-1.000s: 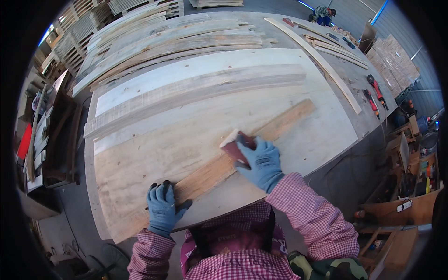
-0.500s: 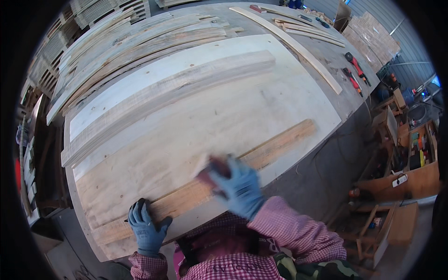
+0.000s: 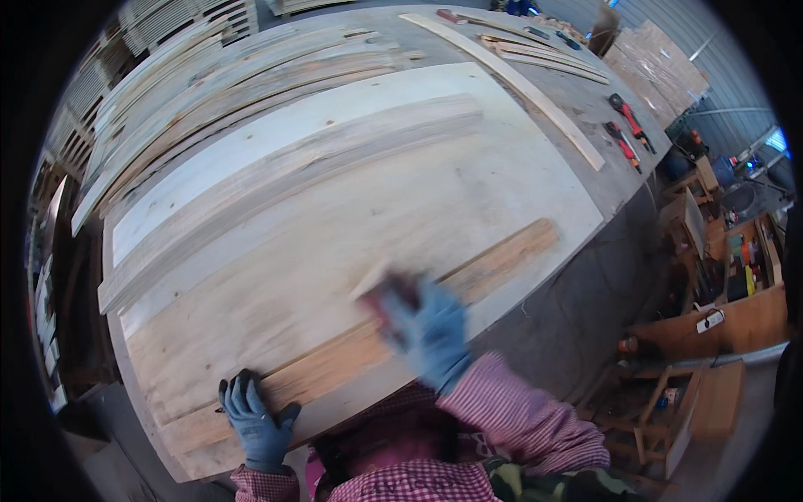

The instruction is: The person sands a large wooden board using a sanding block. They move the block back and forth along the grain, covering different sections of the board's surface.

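Note:
A long wooden plank (image 3: 335,363) lies along the near side of a pale board (image 3: 535,180). My left hand (image 3: 258,427), in a blue glove with dark fingertips, lies over the plank's left end, fingers stretched across it and thumb apart. My right hand (image 3: 437,335), in the same kind of glove, is closed on a dark reddish-brown sanding block (image 3: 391,299). The block is over the plank's middle, at its far edge. Motion smears block and fingers, so exact contact cannot be made out.
A stack of planks (image 3: 293,159) lies farther back on the board. Beyond it are more loose boards (image 3: 242,96). A long strip (image 3: 519,79) and red-and-black power tools (image 3: 629,125) lie on the table's right. Wooden frames and a toolbox (image 3: 744,259) stand at the lower right.
The right hand and block stay over the plank's middle, blurred in both frames. The left hand keeps its hold-down place at the plank's left end. The whole view has shifted slightly.

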`<state>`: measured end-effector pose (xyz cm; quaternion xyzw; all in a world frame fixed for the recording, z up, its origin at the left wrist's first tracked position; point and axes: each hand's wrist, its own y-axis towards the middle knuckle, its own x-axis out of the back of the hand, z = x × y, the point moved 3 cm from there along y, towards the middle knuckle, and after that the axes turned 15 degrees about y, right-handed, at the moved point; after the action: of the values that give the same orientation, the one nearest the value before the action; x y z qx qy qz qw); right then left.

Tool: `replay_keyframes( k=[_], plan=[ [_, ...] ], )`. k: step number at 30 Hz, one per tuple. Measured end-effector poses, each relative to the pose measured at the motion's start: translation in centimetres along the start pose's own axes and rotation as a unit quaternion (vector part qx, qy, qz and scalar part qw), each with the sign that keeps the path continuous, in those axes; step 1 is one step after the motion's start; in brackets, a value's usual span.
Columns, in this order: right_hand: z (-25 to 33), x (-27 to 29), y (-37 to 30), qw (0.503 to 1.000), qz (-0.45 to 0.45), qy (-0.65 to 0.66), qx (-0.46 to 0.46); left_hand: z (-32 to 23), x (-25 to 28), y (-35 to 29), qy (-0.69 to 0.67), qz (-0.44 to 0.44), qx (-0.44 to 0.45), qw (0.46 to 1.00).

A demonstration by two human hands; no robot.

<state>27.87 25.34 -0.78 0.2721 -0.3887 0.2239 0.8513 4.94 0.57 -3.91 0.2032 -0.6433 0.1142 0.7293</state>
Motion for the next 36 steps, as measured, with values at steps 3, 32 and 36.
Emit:
replay_keyframes(
  k=[3, 32, 36],
  plan=[
    [1.8, 0.1, -1.1, 0.996, 0.064, -0.027, 0.059, 0.7, -0.3, -0.2, -0.003, -0.029, -0.025, 0.999],
    [-24.3, 14.5, 3.4, 0.851, -0.102, -0.163, -0.488, -0.5, 0.9, 0.9, 0.021, 0.057, -0.023, 0.998],
    [-19.2, 11.3, -2.4, 0.897, -0.100, -0.189, -0.388, -0.3, 0.8, 0.7, 0.032, 0.069, -0.023, 0.997]
  ],
)
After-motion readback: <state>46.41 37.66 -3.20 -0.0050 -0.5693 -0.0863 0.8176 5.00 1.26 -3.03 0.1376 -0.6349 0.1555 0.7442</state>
